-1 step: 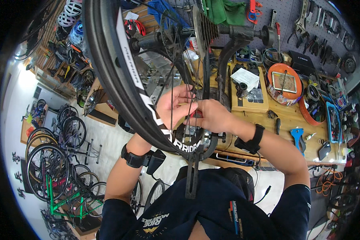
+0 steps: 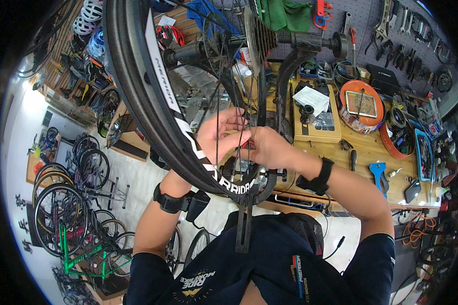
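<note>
A black bicycle wheel stands upright in a dark truing stand (image 2: 296, 61), its rim (image 2: 132, 76) curving in front of me and its cassette (image 2: 259, 38) at the top. My left hand (image 2: 221, 134) reaches in among the thin black spokes (image 2: 218, 117), fingers curled and thumb pressed toward the fingertips at a spoke. Touching it, my right hand (image 2: 272, 147) is closed round a small red tool (image 2: 248, 145) that looks like a spoke wrench. Most of that tool is hidden by my fingers. Both hands are just above the lower part of the rim.
On the wooden bench to the right lie a cardboard box (image 2: 318, 133), an orange round tray (image 2: 375, 113), a screwdriver (image 2: 353, 160) and a blue-handled tool (image 2: 378, 175). Hand tools hang on the pegboard (image 2: 361, 20). Several bicycles (image 2: 66, 203) stand at the left.
</note>
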`<state>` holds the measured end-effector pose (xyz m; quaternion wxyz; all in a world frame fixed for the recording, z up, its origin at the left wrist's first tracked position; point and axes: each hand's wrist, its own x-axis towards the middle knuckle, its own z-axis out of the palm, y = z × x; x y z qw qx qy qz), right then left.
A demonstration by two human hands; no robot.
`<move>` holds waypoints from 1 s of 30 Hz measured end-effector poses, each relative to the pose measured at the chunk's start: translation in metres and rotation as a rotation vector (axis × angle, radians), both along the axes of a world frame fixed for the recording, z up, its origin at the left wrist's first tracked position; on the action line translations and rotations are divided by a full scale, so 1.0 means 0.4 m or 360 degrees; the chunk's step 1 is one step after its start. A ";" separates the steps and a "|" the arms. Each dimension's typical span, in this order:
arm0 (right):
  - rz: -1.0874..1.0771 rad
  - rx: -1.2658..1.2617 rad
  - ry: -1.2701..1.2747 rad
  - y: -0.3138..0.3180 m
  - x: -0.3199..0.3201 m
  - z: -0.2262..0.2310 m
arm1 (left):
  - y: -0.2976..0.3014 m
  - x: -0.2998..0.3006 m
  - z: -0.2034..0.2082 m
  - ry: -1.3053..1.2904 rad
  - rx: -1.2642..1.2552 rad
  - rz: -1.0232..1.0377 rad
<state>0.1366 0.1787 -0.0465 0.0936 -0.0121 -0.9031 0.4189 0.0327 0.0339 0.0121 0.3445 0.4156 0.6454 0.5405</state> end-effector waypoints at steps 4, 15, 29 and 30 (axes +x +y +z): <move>0.0229 -0.0287 0.0009 -0.007 -0.017 -0.017 | -0.012 -0.004 0.010 -0.0078 0.0059 -0.0040; 0.0804 -0.1268 -0.0610 0.079 -0.001 0.025 | -0.018 -0.010 0.017 -0.0213 0.0130 -0.0059; -0.0297 -0.1221 -0.0162 0.127 0.072 0.064 | -0.014 -0.008 0.023 -0.0240 0.0077 -0.0093; -0.0229 -0.1256 -0.0176 0.118 0.086 0.074 | -0.016 -0.011 0.023 -0.0222 0.0092 -0.0110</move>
